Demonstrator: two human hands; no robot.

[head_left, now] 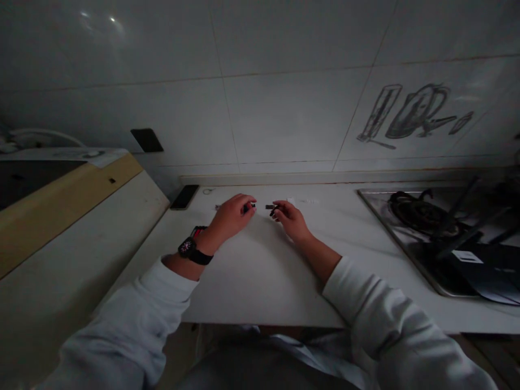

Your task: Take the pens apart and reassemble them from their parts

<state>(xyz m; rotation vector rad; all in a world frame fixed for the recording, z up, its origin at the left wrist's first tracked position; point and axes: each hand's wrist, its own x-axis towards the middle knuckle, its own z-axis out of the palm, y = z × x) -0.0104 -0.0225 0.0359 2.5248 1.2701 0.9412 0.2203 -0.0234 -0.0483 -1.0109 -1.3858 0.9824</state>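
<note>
Over the white countertop (260,271), my left hand (233,216) pinches a small black piece (246,208), too small to name. A short gap to its right, my right hand (290,219) has its fingertips closed on another small dark piece (273,210). A small dark rectangular bit (269,206) shows at those fingertips; whether it is part of the held piece I cannot tell. Beside my left wrist, partly hidden behind it, lies a red and black object (199,231). Another small item (218,207) peeks out behind my left hand.
A black phone (184,197) lies at the back left, near a small ring-like item (207,191). Small clear or white bits (309,201) lie behind my right hand. A gas stove (422,216) with a black antenna device (483,265) is at right; a pale cabinet-like box (81,216) stands left.
</note>
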